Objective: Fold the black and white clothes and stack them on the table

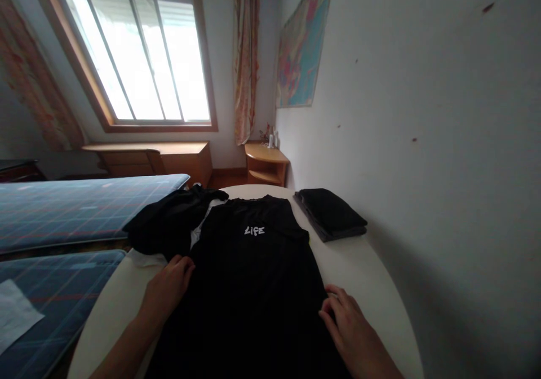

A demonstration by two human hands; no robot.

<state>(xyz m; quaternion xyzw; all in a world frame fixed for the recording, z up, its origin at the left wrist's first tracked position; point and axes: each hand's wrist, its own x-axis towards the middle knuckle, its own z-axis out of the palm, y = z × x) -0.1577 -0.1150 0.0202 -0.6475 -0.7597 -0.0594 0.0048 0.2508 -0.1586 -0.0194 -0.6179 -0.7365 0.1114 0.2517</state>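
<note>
A black T-shirt (257, 277) with white "LIFE" lettering on its chest lies spread flat on a round white table (380, 289), its collar at the far side. My left hand (171, 280) is at the shirt's left edge, fingers closed on the fabric. On the opposite edge, my right hand (344, 320) pinches the cloth between thumb and fingers. Just beyond my left hand is a loose heap of dark clothes (173, 221) with some white cloth showing. Folded black and grey garments (332, 212) form a neat stack at the right.
Two blue plaid mattresses (84, 207) are on the left, with a white sheet or paper (14, 311) on the nearer one. A white wall (443, 170) rises close on the right. Wooden furniture (186, 156) and a corner shelf (266, 153) stand beyond the table.
</note>
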